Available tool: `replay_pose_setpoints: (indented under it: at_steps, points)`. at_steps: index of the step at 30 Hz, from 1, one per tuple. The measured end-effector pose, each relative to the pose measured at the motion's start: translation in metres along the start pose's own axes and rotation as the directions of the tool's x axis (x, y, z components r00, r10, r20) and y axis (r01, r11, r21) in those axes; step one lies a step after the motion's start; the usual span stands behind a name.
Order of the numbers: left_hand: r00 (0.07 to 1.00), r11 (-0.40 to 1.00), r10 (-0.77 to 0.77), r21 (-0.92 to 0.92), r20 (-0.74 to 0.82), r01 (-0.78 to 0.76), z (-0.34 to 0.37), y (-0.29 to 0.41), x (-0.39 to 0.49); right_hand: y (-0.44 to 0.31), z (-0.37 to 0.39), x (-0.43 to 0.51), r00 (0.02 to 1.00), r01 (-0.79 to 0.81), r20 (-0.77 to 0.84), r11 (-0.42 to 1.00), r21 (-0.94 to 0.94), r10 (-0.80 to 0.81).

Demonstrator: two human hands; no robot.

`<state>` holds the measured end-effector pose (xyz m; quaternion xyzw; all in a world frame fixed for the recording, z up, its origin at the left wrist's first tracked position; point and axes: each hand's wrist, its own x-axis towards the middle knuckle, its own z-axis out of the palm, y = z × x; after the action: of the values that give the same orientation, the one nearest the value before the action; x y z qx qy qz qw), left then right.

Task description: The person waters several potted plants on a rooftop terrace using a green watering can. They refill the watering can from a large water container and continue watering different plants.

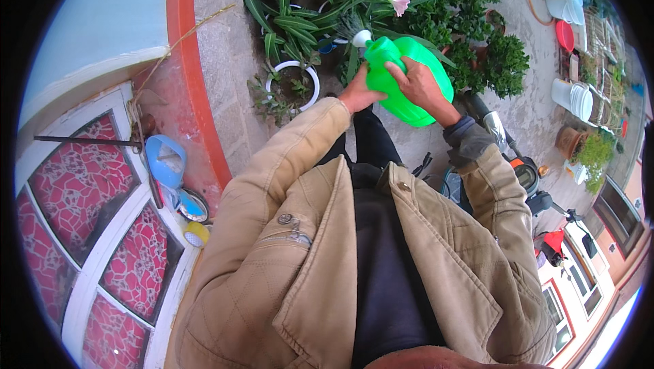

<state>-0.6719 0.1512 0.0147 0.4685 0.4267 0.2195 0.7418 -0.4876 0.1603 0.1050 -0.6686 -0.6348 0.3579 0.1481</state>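
A bright green plastic watering can (409, 108) with a white sprinkler head (361, 39) is tilted over the potted plants, and fine streaks of water leave the head. My right hand (421, 85) grips its handle from above. My left hand (361, 90) holds the can's near left side, thumb towards me. Just past the sprinkler head grow long striped leaves (296, 24) and a pink trumpet-shaped flower (398, 0). A round white-rimmed pot (315, 85) with sparse small plants stands left of my left hand. The fingers under the can are partly hidden.
Bushy green plants (503, 65) crowd the far right side. A motorbike or scooter (526, 175) stands close by my right arm. To the left runs a red-edged wall (196, 77) with a window ledge holding a blue plastic scoop (166, 159). White buckets (572, 98) stand farther right.
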Motion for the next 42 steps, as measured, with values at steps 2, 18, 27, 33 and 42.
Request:
replay_pose_setpoints:
  at_steps: [2, 18, 27, 33, 42]
  points:
    - [1.000, 1.000, 0.011, -0.009, -0.009, -0.011, -0.011, 0.009, -0.011, -0.003, 0.012, 0.007, 0.998, 0.061, -0.003, 0.998, 0.011, -0.061]
    - [0.998, 0.992, -0.056, -0.114, 0.038, 0.060, -0.036, -0.004, -0.035, 0.000, 0.050, -0.008, 0.991, 0.134, -0.043, 0.985, 0.107, -0.130]
    - [0.930, 0.986, -0.038, -0.140, 0.366, 0.096, 0.053, -0.039, -0.028, 0.083, 0.019, -0.127, 0.988, -0.121, -0.085, 0.989, 0.083, 0.128]
    - [0.813, 0.963, 0.028, 0.201, 0.582, -0.177, 0.148, -0.057, -0.016, 0.105, -0.024, -0.228, 0.881, -0.410, -0.190, 0.899, 0.154, 0.434]
    - [0.711, 0.947, -0.175, 0.315, 0.681, -0.068, 0.273, -0.041, 0.005, 0.174, -0.066, -0.318, 0.726, -0.421, -0.402, 0.823, 0.382, 0.558]
